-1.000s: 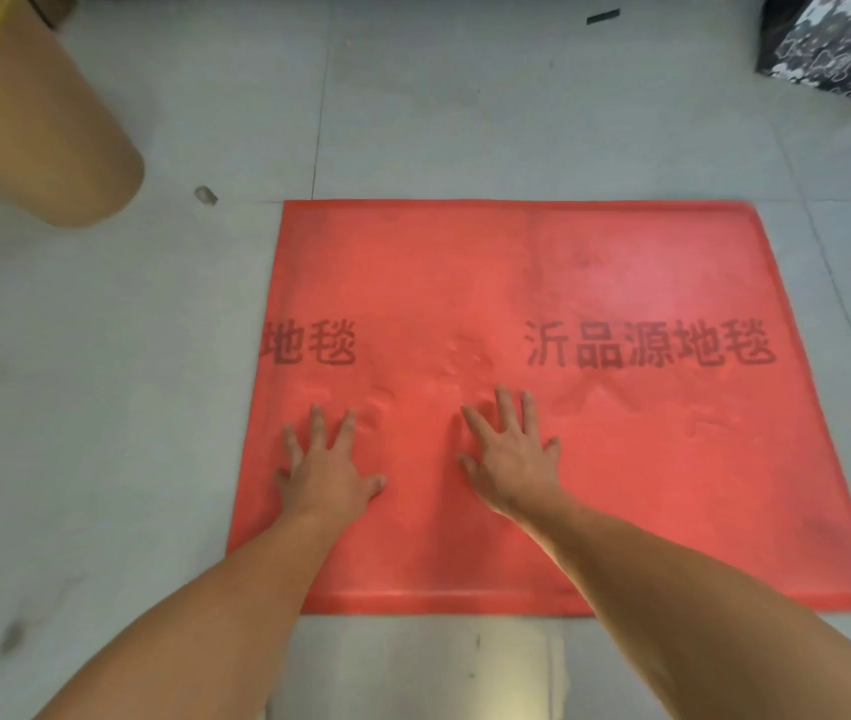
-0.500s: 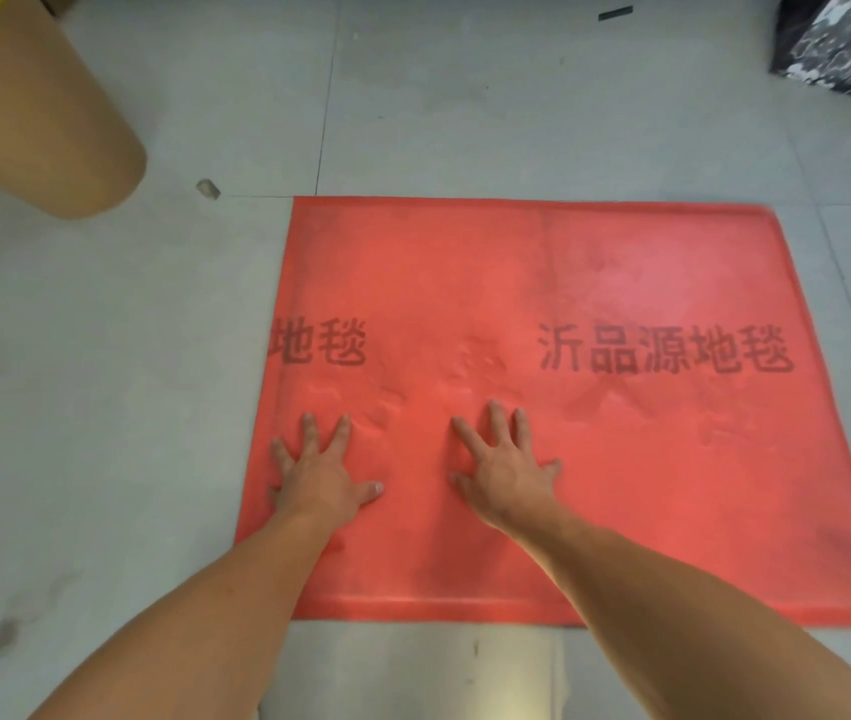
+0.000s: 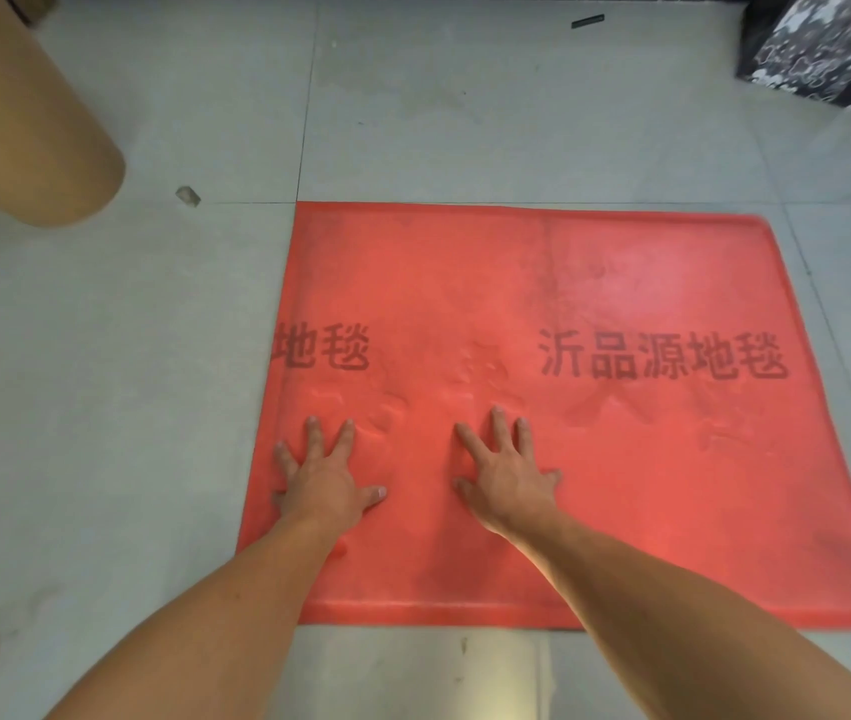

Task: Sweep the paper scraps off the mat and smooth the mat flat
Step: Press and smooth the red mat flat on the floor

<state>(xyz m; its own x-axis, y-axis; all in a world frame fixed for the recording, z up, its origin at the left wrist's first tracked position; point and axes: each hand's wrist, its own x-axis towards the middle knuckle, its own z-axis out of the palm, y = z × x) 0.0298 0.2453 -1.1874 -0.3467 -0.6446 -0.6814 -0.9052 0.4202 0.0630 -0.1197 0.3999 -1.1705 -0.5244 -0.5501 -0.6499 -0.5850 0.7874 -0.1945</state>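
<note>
A red mat (image 3: 620, 283) with dark printed characters lies on the grey tiled floor. Both my hands press flat on its near left part, fingers spread. My left hand (image 3: 322, 472) lies close to the mat's left edge. My right hand (image 3: 503, 467) lies a little to its right, near the mat's middle. Small wrinkles (image 3: 480, 374) and dents show in the mat just beyond my fingertips and further right. No paper scraps are visible on the mat. One small grey scrap (image 3: 187, 195) lies on the floor beyond the mat's far left corner.
A large tan cardboard roll (image 3: 23, 127) stands at the far left. A black-and-white patterned box (image 3: 828, 49) sits at the far right corner. A small dark strip (image 3: 587, 21) lies on the floor at the back.
Both hands have slid a little toward the mat's near edge, staying flat on it. The view has shifted slightly.
</note>
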